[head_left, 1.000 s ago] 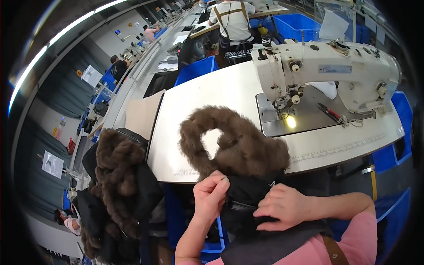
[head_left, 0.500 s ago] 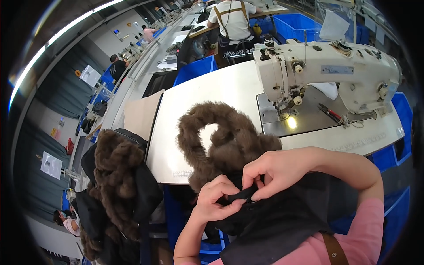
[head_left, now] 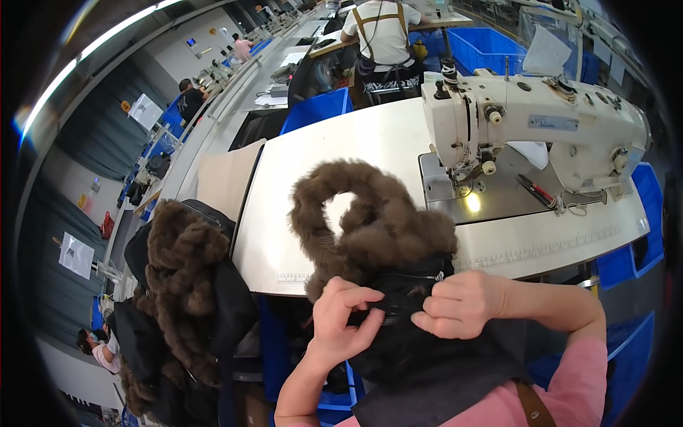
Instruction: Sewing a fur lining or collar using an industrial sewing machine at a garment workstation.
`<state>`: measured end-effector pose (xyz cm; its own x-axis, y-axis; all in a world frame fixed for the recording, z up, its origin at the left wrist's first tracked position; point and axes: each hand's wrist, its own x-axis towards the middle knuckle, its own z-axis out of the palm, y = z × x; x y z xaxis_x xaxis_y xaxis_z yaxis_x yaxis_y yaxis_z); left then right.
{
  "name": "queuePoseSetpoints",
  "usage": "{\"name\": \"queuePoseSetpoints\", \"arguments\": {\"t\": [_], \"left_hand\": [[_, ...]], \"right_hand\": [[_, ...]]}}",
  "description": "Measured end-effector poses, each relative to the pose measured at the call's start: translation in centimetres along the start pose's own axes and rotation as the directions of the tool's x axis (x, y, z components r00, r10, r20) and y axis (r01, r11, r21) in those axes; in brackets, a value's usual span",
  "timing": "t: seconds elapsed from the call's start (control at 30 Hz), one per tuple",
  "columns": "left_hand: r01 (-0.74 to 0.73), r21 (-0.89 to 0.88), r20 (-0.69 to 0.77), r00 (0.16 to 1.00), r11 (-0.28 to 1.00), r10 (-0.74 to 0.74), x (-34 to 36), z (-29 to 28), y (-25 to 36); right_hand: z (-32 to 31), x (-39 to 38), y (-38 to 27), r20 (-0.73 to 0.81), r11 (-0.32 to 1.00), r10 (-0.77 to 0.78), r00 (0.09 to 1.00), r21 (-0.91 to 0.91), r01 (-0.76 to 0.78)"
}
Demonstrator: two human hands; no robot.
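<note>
A black garment (head_left: 409,341) with a brown fur trim (head_left: 395,213) lies across my lap and the front edge of the table, the fur looped on the tabletop. Metal zipper teeth (head_left: 420,276) run along its dark cloth below the fur, and another short stretch shows between my hands. My left hand (head_left: 341,319) grips the cloth beside that stretch, thumb and forefinger bent toward each other. To its right, my right hand (head_left: 462,306) is closed with fingers curled on the same garment; the cloth inside its grip is mostly hidden.
A white sewing machine (head_left: 533,121) stands at the right, with red-handled snips (head_left: 535,191) on its metal plate. Several black garments with brown fur (head_left: 186,277) are heaped at the left. Blue bins (head_left: 316,110) stand around the white table (head_left: 284,192). A co-worker (head_left: 380,32) sits beyond.
My hands have moved apart; the right has shifted rightward and down and its fingers are curled tighter. More of the zipper below the fur shows. The view has shifted slightly.
</note>
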<state>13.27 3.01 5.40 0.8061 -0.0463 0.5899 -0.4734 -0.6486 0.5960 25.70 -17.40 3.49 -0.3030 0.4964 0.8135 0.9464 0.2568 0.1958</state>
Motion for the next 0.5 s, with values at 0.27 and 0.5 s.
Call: {"name": "queuePoseSetpoints", "arguments": {"t": [0.27,0.5], "left_hand": [[-0.028,0.231,-0.171,0.983,0.973,0.069,-0.8,0.7,-0.4],[-0.034,0.148,-0.163,0.985,0.988,0.059,-0.8,0.9,-0.6]], "right_hand": [[0.3,0.1,-0.2,0.055,0.971,0.19,0.98,0.136,-0.196],[-1.9,2.8,3.3,0.724,0.107,0.452,0.521,0.535,-0.838]]}}
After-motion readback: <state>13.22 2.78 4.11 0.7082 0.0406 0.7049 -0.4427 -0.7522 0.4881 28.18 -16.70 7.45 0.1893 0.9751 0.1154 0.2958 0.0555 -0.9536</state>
